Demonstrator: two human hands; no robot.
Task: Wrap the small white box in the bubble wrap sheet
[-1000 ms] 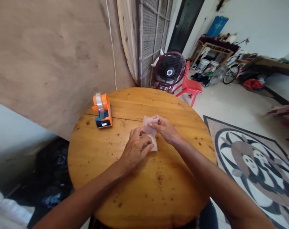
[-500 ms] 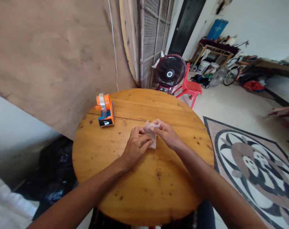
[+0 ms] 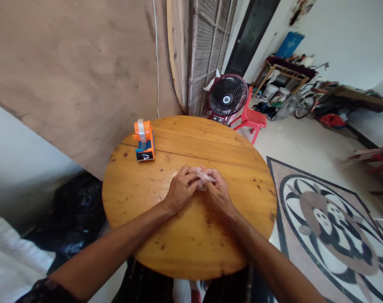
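Note:
Over the middle of the round wooden table (image 3: 185,235), both hands meet around a small piece of crumpled, translucent whitish plastic film (image 3: 201,176). My left hand (image 3: 181,189) pinches its left side, fingers curled. From the right, my right hand (image 3: 219,191) grips the other side with thumb and fingers closed. A loose corner of the film pokes out over the right fingers. Whether anything is wrapped inside it I cannot tell. Farther back on the left stands an orange and blue tape dispenser (image 3: 144,141) with a roll of clear tape, apart from both hands.
Behind the table stand a dark red fan (image 3: 227,96) and a red plastic chair (image 3: 251,115). A brown board (image 3: 84,63) leans along the left wall. Black plastic bags (image 3: 74,210) lie at the lower left. A panda-patterned floor panel (image 3: 333,223) is on the right.
My right hand has turned and come lower, closer to the left. The film is more bunched between the fingers, with less hanging below. The camera view has shifted slightly.

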